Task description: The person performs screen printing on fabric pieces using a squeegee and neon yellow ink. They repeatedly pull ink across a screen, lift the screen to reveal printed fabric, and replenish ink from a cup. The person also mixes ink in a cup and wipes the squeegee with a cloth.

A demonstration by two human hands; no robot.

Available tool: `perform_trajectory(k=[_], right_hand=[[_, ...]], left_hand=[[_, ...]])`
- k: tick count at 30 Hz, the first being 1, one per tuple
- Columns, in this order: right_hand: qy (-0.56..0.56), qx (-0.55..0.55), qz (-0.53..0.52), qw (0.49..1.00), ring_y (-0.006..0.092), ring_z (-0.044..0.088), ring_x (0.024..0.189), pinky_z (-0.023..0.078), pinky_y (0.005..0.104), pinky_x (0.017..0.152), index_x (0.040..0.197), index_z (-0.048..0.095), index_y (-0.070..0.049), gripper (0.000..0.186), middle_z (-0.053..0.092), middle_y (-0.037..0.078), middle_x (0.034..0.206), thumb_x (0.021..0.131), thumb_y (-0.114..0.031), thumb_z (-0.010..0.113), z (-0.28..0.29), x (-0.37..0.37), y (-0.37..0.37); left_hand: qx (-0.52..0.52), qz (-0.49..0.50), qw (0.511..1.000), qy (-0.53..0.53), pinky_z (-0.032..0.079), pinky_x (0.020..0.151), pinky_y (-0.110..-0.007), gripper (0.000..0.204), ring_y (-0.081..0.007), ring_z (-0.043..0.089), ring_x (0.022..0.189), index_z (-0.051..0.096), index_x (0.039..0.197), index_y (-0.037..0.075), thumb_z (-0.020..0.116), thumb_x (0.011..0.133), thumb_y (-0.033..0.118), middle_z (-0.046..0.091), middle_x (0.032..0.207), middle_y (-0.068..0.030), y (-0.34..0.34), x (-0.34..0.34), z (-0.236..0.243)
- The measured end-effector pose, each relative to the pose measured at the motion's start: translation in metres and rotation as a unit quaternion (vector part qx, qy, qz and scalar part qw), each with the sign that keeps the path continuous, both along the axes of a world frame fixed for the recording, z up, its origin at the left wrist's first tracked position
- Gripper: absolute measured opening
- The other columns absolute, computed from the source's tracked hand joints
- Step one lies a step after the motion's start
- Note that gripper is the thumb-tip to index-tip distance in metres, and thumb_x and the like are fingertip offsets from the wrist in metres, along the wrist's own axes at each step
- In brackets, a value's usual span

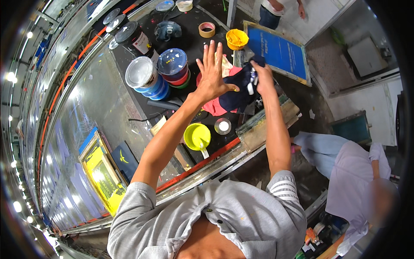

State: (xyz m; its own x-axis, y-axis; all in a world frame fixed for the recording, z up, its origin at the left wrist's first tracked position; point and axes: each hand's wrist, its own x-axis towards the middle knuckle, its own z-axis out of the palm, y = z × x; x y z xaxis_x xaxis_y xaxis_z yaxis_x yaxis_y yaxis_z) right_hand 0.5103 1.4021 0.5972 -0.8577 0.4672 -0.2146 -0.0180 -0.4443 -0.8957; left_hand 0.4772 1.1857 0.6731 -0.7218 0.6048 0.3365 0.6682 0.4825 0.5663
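My left hand (210, 80) is raised over the table with its fingers stretched and spread, holding nothing. My right hand (264, 78) is closed on a dark navy cloth (235, 88) with white marks, which bunches up between my two hands. Beneath it and to its left lies a coral-pink cloth (214, 107), partly hidden by the navy one and my left hand. A yellow-orange tub (236, 39) stands just beyond the cloths. Nearer to me are a lime-yellow tub (197, 134) with a handle sticking out and a small round container (223, 126) with a white centre.
Stacked paint tubs (141, 72) and black-lidded tubs (127, 32) stand at the left, with a tape roll (206, 30) farther back. A blue framed screen (277, 54) leans at the right; a yellow screen frame (101, 172) lies at the left. Another person (351, 172) is close on my right.
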Motion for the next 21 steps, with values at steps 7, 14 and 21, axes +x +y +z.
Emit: perform_trajectory(k=[7, 14, 21], right_hand=[[0.114, -0.073, 0.047, 0.99, 0.0159, 0.064, 0.096, 0.049, 0.0307, 0.088, 0.115, 0.061, -0.001, 0.03, 0.067, 0.005, 0.107, 0.088, -0.012, 0.069, 0.038, 0.032, -0.01], [0.039, 0.263, 0.036, 0.963, 0.0215, 0.058, 0.098, 0.045, 0.0315, 0.088, 0.123, 0.05, 0.003, 0.042, 0.055, 0.013, 0.116, 0.087, -0.01, 0.067, 0.051, 0.0, -0.08], [-0.056, 0.336, -0.164, 0.926, 0.0185, 0.062, 0.079, 0.05, 0.0325, 0.071, 0.103, 0.059, 0.002, 0.019, 0.066, 0.011, 0.092, 0.088, -0.006, 0.065, -0.01, -0.044, -0.012]], left_hand=[[-0.074, 0.009, 0.997, 0.017, 0.012, 0.104, -0.075, 0.138, -0.0469, -0.003, 0.145, 0.006, 0.155, 0.018, 0.093, 0.049, 0.027, -0.003, 0.159, -0.0214, 0.007, 0.003, -0.003], [-0.275, -0.005, 0.939, 0.205, 0.002, 0.102, -0.08, 0.059, -0.0453, -0.003, 0.146, 0.05, 0.137, 0.009, 0.057, 0.079, 0.02, 0.011, 0.159, -0.0181, 0.031, 0.014, -0.004], [-0.252, -0.08, 0.93, 0.256, 0.006, 0.105, -0.078, 0.046, -0.0343, 0.006, 0.148, 0.063, 0.125, 0.016, 0.06, 0.079, 0.016, 0.018, 0.159, -0.0093, 0.016, 0.034, 0.019]])
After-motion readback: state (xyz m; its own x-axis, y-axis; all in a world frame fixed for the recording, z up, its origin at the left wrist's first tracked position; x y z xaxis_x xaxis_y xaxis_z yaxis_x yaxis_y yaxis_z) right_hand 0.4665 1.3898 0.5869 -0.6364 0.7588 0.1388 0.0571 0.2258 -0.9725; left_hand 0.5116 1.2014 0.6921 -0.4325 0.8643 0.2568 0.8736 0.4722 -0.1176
